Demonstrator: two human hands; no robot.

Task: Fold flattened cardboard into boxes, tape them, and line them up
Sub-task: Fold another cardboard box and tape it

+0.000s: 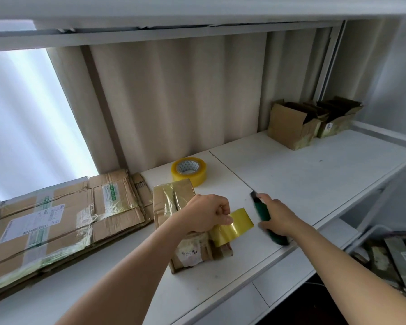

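On the white tabletop [302, 174] before the beige curtain [174, 95], the folded box [185, 231] sits under your left hand [204, 213], whose fingers pinch a loose tape strip [234, 227]. Your right hand [277, 215] grips a green knife [263, 214]. The tape roll [189, 171] lies behind; flattened cardboard [56, 221] left; two finished boxes [314, 123] far right.

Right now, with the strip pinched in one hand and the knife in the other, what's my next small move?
Probably press the loose tape strip down onto the box. The left hand pinches it, its end hanging free beside the box, while the right hand holds the green knife at the white tabletop.
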